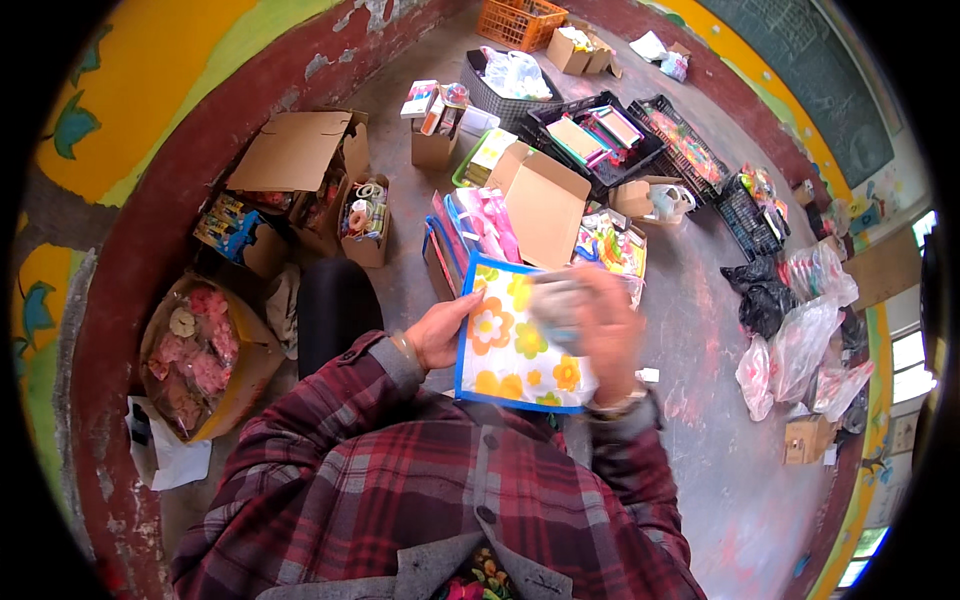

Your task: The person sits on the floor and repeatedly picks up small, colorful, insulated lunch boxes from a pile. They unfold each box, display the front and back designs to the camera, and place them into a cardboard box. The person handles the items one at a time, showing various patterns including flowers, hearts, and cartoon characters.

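Observation:
My left hand (437,332) grips the left edge of a flat, square flower-print piece with blue edging (492,345). Its face is white with yellow, orange and green flowers, and I cannot tell whether it is a bag or a folder. Over its right side is my right hand (608,330), blurred by motion, with the fingers closed round a greyish cloth (556,308). The cloth lies against or just above the flowered face. Part of the right edge is hidden behind this hand.
Just beyond my hands stand an open cardboard box (541,205) and pink packages (486,222). Black crates (590,140) sit farther off. To the left are a box of pink bundles (205,345) and other cartons (290,150). Plastic bags (800,345) lie along the right side.

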A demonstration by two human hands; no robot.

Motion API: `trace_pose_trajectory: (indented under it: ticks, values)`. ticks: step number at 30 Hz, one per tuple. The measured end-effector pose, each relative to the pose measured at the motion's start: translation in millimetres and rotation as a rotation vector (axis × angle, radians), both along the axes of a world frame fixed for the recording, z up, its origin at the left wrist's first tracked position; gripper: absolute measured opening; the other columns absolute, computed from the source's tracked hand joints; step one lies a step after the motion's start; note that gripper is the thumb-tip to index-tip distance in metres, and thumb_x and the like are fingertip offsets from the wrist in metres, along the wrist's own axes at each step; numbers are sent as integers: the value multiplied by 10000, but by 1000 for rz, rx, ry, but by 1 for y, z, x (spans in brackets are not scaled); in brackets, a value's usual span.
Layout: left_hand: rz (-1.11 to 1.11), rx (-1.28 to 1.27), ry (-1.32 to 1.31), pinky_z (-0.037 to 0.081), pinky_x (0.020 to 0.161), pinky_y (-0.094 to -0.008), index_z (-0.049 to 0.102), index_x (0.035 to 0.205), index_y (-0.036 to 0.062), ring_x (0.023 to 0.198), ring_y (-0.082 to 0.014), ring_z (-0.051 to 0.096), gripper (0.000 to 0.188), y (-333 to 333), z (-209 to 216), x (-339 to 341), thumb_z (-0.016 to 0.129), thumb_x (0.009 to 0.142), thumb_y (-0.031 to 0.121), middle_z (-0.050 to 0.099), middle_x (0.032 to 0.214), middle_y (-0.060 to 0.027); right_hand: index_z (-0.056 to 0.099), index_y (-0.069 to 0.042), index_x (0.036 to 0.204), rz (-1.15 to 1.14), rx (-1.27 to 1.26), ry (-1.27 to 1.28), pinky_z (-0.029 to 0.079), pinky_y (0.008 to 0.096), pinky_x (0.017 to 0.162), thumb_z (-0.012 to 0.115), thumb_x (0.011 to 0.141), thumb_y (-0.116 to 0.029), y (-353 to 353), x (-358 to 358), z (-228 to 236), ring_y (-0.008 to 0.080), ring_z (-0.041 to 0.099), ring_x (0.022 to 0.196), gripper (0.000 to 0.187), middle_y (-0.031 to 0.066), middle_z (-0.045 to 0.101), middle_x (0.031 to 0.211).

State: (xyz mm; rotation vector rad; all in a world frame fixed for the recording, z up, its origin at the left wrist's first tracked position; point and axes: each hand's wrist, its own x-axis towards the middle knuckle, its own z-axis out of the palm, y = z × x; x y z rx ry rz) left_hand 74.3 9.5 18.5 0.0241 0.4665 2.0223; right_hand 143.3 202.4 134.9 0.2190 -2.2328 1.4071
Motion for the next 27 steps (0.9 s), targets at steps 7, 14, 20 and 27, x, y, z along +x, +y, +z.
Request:
trace_pose_trajectory:
  ticks: [7, 14, 20, 27]
  values:
    - [99, 21, -62, 368, 1022, -413, 406, 1311, 71, 1181, -232, 485, 465, -9, -7, 7, 338, 980, 390, 488, 1296, -115, 577, -73, 1163, -9, 860, 59, 406, 413, 805, 598, 794, -246, -67, -7, -76, 284, 540, 1032, 409, 137, 551, 1182]
    - [131, -67, -84, 382, 1018, -439, 371, 1327, 32, 1167, -282, 505, 464, -10, -10, 8, 369, 980, 340, 475, 1318, -140, 616, -49, 1062, -316, 871, -100, 451, 395, 791, 546, 817, -160, -24, -45, -67, 307, 551, 931, 278, 137, 572, 1002]
    - [140, -144, -96, 388, 1012, -438, 382, 1315, 18, 1157, -282, 513, 468, -12, -12, 8, 394, 974, 338, 483, 1316, -141, 620, -78, 1057, -444, 598, -121, 464, 398, 763, 509, 847, -157, 54, -24, -113, 314, 562, 898, 251, 132, 578, 961]
    - [163, -171, -89, 400, 1000, -430, 394, 1304, 10, 1147, -280, 521, 468, -14, -15, 6, 400, 972, 338, 497, 1297, -143, 670, -92, 929, -516, 621, -835, 480, 374, 688, 543, 821, -195, 137, 103, -213, 310, 604, 746, 195, 162, 629, 803]
